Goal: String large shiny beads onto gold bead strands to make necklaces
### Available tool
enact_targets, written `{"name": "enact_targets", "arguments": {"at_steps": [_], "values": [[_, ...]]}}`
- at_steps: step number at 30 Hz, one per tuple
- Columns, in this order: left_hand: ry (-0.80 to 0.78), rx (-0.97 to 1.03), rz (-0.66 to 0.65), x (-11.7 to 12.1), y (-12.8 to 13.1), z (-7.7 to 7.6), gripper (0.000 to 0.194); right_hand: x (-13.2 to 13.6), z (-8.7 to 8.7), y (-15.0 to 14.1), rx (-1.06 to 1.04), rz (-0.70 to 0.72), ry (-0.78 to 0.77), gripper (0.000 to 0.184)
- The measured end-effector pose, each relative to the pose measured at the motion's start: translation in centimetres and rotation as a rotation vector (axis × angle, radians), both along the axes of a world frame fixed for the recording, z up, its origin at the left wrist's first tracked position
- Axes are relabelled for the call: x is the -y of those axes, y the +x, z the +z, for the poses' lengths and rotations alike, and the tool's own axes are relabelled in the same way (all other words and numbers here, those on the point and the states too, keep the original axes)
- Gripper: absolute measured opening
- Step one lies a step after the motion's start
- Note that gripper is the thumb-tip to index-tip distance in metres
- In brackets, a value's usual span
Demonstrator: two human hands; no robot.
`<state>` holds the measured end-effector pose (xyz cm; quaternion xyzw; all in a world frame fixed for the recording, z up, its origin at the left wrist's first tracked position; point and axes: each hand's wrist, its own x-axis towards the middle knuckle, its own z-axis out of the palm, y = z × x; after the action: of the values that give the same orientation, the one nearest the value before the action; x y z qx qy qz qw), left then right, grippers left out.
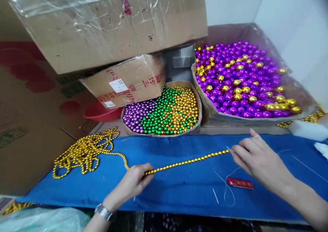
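A string of gold beads [188,162] is stretched straight above the blue cloth. My left hand [134,180], with a metal-banded watch on its wrist, is closed around the string. At the other end of that stretch, my right hand [252,156] pinches a thin pale thread where the last beads stop. From the left hand the string curves back to a tangled heap of gold bead strands [87,151]. Below the right hand lie a red packet [240,183], a loose loop of clear thread [225,191] and a short white stick [215,196].
Blue cloth [179,197] covers the table. Behind it stand a box [156,135] of small purple, green and gold beads and a larger box [220,114] of purple and gold balls. Cardboard cartons [123,37] overhang a red basin [102,113]. A plastic bag [46,220] lies front left.
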<state>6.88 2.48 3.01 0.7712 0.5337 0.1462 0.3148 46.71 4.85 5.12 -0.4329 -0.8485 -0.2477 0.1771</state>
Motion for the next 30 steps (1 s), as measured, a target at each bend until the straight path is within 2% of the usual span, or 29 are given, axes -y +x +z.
{"name": "enact_targets", "arguments": {"at_steps": [2, 5, 10, 15, 21, 23, 30], "values": [[-0.026, -0.042, -0.013, 0.6, -1.5, 0.0, 0.024, 1.2, -2.2, 0.5, -0.092, -0.018, -0.123, 0.029], [-0.098, -0.096, -0.024, 1.7, -3.7, -0.5, 0.024, 3.1, -5.5, -0.5, -0.204, -0.037, -0.315, 0.026], [-0.165, -0.095, 0.009, 2.9, -6.4, -1.8, 0.023, 5.6, -9.1, -3.0, -0.229, -0.104, -0.436, 0.020], [-0.134, -0.105, 0.025, 3.6, -7.0, -2.8, 0.022, 6.8, -10.8, -3.9, -0.251, -0.121, -0.475, 0.015], [-0.052, -0.132, 0.054, 3.8, -7.2, -5.5, 0.022, 6.9, -12.2, -3.8, -0.213, -0.151, -0.490, 0.016], [-0.043, -0.141, 0.066, 3.8, -7.0, -6.0, 0.020, 6.9, -12.5, -3.7, -0.200, -0.151, -0.498, 0.016], [-0.050, -0.183, 0.058, 4.4, -5.6, -4.9, 0.020, 7.5, -13.5, -2.9, -0.216, -0.057, -0.488, 0.024]]}}
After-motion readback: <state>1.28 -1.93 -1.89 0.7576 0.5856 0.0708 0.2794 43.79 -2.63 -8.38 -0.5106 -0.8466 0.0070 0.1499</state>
